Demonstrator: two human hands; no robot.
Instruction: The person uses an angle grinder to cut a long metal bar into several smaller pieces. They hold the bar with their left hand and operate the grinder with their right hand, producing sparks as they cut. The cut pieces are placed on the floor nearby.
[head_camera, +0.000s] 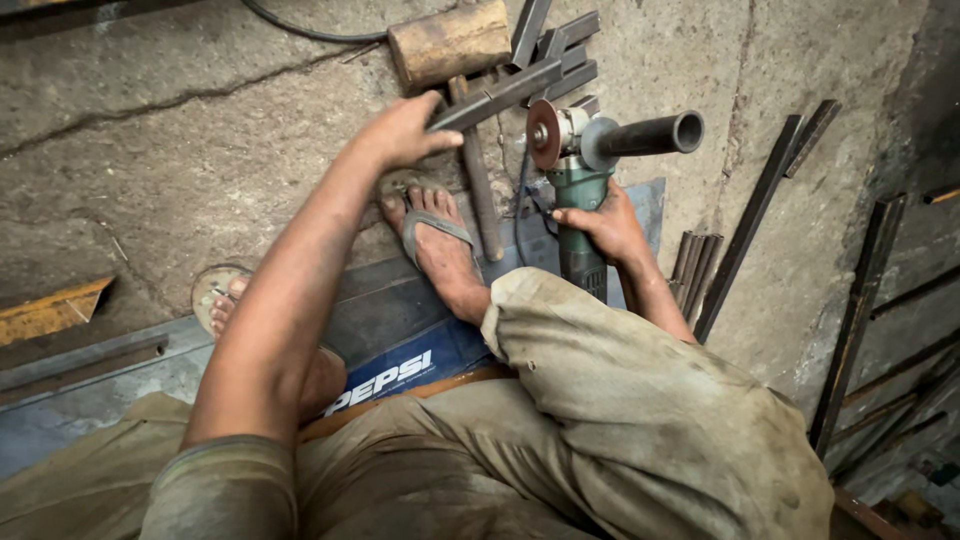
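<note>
My left hand grips the near end of a dark steel angle bar that slants up to the right over the concrete floor. My right hand is wrapped around the green body of an angle grinder. The grinder's brown disc sits just right of the bar, close to it; contact cannot be told. A black side handle sticks out to the right. My right foot in a grey sandal rests below the bar.
A wooden mallet with a long handle lies by more cut angle pieces. Long steel bars lean at the right. A blue printed sheet lies under my legs. A black cable runs along the top.
</note>
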